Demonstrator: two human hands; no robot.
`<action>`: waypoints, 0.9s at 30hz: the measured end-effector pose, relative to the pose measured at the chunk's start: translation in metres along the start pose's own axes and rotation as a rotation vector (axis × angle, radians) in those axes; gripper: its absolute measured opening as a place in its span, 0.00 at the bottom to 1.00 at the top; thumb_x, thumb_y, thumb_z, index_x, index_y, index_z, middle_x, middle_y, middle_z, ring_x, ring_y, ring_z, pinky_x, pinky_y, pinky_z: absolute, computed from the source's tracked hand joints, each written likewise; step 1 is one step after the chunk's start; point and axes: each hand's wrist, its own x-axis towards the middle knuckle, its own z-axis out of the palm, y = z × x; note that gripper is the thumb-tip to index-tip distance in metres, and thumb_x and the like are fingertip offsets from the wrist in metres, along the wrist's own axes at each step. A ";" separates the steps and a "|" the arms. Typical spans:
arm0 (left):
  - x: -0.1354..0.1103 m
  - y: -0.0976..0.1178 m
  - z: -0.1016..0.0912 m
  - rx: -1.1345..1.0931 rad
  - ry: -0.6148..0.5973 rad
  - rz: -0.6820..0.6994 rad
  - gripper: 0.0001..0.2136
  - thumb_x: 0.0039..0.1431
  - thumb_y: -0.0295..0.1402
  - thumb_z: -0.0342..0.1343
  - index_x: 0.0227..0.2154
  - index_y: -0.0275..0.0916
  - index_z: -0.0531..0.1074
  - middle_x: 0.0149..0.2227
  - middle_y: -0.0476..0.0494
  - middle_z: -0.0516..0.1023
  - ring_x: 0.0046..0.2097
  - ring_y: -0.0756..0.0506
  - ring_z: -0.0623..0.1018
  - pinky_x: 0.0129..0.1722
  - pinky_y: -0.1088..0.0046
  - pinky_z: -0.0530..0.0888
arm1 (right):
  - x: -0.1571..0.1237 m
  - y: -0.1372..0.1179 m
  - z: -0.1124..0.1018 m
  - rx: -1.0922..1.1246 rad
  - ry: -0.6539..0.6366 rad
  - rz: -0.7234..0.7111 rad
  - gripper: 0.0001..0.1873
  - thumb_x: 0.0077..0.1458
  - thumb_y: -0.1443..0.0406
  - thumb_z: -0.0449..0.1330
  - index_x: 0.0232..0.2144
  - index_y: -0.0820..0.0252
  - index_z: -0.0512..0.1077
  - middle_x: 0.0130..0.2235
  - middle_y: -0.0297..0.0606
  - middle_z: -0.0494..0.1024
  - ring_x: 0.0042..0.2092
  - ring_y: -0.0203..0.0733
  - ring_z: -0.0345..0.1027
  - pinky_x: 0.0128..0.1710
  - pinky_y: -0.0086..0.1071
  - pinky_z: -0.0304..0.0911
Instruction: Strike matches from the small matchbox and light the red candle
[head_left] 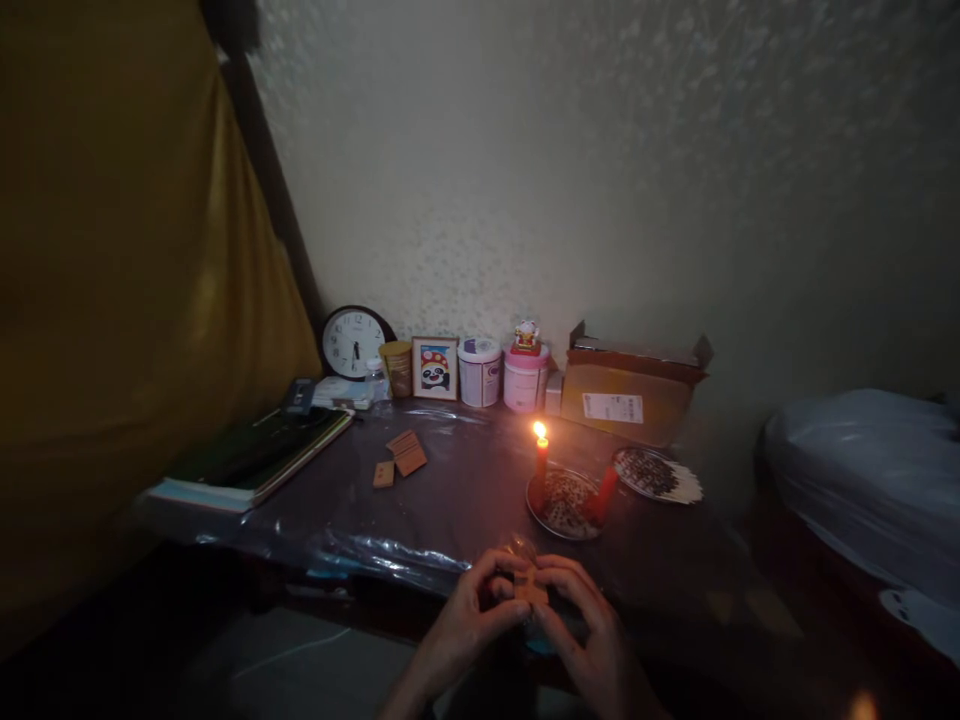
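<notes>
Both hands are raised at the table's near edge with a small brown cardboard box (pixel 531 587), matchbox-sized, between their fingertips. My left hand (pixel 480 610) pinches it from the left. From the other side my right hand (pixel 589 615) grips it with thumb and fingers. The fingers cover part of the box, and the dim light hides its details. Just beyond the hands, a metal plate (pixel 564 534) carries dark specks. A lit red candle (pixel 541 470) stands upright at its left, and an unlit red candle (pixel 604 494) tilts at its right.
Matchsticks (pixel 679 484) with dark heads lie on a second plate. Two brown cardboard pieces (pixel 406 453) lie left of centre. Behind are a clock (pixel 355 343), picture frame (pixel 435 369), tubs (pixel 480 373) and cardboard box (pixel 630 395). Books (pixel 259 455) lie left, beside a yellow curtain (pixel 142 300).
</notes>
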 end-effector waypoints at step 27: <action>-0.002 0.006 0.005 0.030 0.021 0.037 0.18 0.41 0.39 0.64 0.36 0.39 0.69 0.21 0.56 0.59 0.24 0.53 0.59 0.25 0.77 0.57 | -0.001 0.012 -0.003 -0.053 -0.021 -0.040 0.10 0.51 0.61 0.59 0.37 0.56 0.72 0.44 0.41 0.73 0.46 0.43 0.70 0.45 0.30 0.67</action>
